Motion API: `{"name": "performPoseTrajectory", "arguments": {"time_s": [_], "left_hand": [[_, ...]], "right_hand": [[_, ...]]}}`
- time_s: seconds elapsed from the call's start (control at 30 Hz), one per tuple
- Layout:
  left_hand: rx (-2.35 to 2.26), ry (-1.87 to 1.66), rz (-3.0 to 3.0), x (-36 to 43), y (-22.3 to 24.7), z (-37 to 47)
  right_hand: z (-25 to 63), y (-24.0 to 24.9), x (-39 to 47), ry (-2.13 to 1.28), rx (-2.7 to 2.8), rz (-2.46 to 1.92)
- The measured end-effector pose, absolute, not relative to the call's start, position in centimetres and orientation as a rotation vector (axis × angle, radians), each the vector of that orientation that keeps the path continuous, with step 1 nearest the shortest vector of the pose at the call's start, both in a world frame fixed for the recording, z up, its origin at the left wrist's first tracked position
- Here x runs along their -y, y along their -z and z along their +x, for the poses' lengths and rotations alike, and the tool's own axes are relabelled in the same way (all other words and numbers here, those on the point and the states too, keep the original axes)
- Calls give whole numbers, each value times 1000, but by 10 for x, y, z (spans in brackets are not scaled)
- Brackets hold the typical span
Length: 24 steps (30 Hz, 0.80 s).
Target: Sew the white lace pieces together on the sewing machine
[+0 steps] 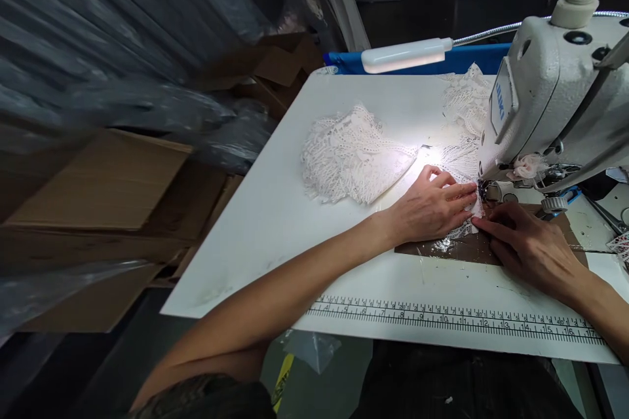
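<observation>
Under the needle area of a white sewing machine (pixel 531 91) lies a piece of white lace (pixel 459 160). My left hand (pixel 432 204) rests flat on this lace, fingers spread and pointing right toward the presser foot. My right hand (pixel 528 245) is just right of it, its index fingertip touching the lace edge in front of the foot; its other fingers are curled, and what they may hold is hidden. A fanned pile of white lace (pixel 351 154) sits on the table to the left, its narrow end reaching toward the machine. More lace (pixel 466 99) lies behind.
A white lamp (pixel 407 55) on a flexible metal arm hangs over the table's back edge. A printed ruler (pixel 442 319) runs along the front edge of the white table (pixel 255 236). Cardboard boxes (pixel 98 177) and plastic sheeting stand at the left. Scissors (pixel 607 216) lie at the right.
</observation>
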<state>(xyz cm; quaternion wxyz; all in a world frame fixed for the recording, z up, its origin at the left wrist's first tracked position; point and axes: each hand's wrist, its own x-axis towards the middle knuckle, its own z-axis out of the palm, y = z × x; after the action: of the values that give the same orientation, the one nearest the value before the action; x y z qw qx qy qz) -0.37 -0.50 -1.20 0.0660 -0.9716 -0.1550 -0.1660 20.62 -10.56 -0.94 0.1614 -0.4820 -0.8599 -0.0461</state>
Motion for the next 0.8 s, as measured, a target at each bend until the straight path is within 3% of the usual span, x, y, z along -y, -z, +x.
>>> {"name": "performPoseTrajectory", "arguments": {"time_s": [0.8], "left_hand": [[457, 584, -2972, 6, 17, -4]], "right_hand": [[208, 9, 104, 102, 2424, -1344]]}}
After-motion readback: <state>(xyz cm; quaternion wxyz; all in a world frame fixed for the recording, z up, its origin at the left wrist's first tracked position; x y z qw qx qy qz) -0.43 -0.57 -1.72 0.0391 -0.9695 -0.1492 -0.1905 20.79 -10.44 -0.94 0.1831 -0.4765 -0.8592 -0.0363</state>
